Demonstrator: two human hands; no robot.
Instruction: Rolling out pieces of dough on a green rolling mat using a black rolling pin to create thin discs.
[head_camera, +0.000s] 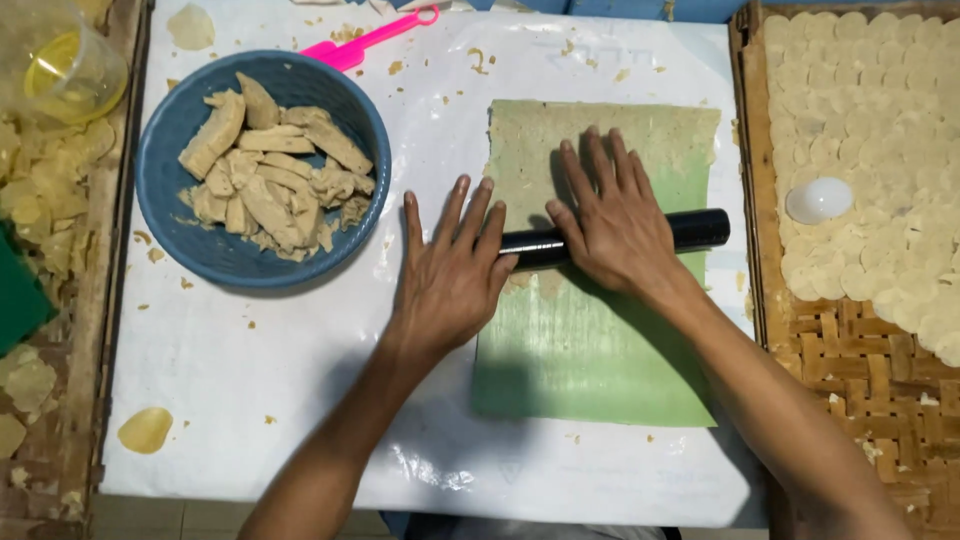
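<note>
Pressing flat on a black rolling pin (620, 236), both hands have fingers spread and palms down to bear weight evenly: left hand (450, 275) on its near end, right hand (610, 225) mid-pin. Pin lies crosswise on thin dough sheet (600, 140) over a green mat (590, 370), toward the white table's (250, 380) right edge. Blue bowl (170, 150) of dough chunks sits at far-left corner, pink scraper (375, 40) at far edge, woven tray (860, 370) of round discs off right edge; nothing blocks the pin

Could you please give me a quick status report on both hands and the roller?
Left hand and right hand flat, palms down on black roller. Roller across thin dough sheet on green mat. Blue bowl of dough pieces left, apart.
</note>
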